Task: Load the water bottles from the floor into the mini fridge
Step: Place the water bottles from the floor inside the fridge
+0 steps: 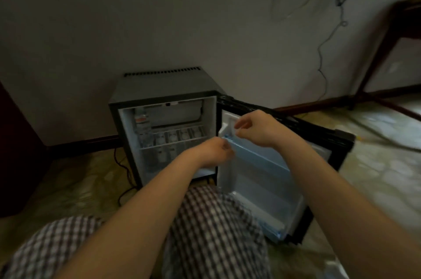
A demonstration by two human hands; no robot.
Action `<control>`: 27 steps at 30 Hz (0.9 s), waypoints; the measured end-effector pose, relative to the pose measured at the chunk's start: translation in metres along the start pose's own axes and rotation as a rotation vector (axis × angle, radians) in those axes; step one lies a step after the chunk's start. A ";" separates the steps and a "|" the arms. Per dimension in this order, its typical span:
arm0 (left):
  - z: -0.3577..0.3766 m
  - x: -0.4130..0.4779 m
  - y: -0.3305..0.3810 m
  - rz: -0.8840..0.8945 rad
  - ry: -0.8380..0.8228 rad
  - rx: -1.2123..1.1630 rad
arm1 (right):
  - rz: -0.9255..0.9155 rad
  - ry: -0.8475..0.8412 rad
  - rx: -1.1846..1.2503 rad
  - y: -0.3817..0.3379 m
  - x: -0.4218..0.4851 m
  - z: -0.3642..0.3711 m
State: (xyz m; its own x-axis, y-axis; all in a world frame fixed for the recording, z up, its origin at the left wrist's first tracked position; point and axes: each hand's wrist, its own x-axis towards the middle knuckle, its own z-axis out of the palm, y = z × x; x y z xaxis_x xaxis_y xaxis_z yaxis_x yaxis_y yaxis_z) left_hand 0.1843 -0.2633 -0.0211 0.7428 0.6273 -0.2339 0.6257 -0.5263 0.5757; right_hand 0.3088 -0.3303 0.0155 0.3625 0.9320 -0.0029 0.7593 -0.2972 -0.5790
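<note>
The fridge [164,87] stands with its back to the wall [159,16]. Its door [262,187] is swung fully out to the right of the fridge, and the inner side of the door faces me. My knees in checked cloth [216,221] are just before the fridge's bottom edge, so the room in front of it is narrow. Left of the fridge a dark cable [124,164] lies on the floor [376,176]. Right of the fridge, beyond the door's outer edge, the floor is more open, and a wooden table leg [376,62] stands well apart from the fridge.

Both my hands are at the hinge side of the fridge, near the blue rail [257,155] of the door's upper shelf. My left hand [209,152] has its fingers curled at the near end of the rail. The picture is blurred there, so I cannot tell if it grips the rail or only touches it. My right hand [255,128] is a little above the rail with bent fingers. The thumb and forefinger are apart, and I see nothing between them.

The bottles are inside the fridge. One bottle [142,123] with a red label stands upright at the left wall. Several more [180,136] lie in a row on the wire shelf with their caps towards me. Below this shelf I see more bottle shapes, but dimly.
</note>
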 end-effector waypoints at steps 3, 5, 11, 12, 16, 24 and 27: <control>0.024 0.000 0.034 0.063 -0.035 -0.014 | 0.024 0.049 0.058 0.025 -0.029 -0.015; 0.059 -0.003 0.059 0.102 0.012 -0.098 | 0.050 0.102 0.134 0.052 -0.057 -0.024; 0.188 -0.025 0.082 0.044 0.076 -0.294 | 0.234 0.205 0.242 0.157 -0.140 -0.015; 0.203 -0.026 0.084 0.047 0.046 -0.287 | 0.282 0.196 0.260 0.174 -0.153 -0.009; 0.243 -0.029 0.087 0.064 -0.083 -0.243 | 0.484 0.093 0.278 0.239 -0.200 0.031; 0.307 -0.024 0.081 -0.011 -0.301 -0.074 | 0.702 -0.008 -0.028 0.314 -0.245 0.133; 0.330 -0.029 0.080 -0.030 -0.407 -0.014 | 0.738 -0.037 -0.125 0.325 -0.251 0.154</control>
State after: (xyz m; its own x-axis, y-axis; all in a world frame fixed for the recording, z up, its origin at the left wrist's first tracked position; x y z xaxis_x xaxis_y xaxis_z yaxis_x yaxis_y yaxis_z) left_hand 0.2912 -0.5135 -0.2270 0.7594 0.3628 -0.5401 0.6476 -0.5015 0.5736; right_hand 0.3806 -0.6289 -0.2976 0.7848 0.4873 -0.3830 0.3825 -0.8670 -0.3193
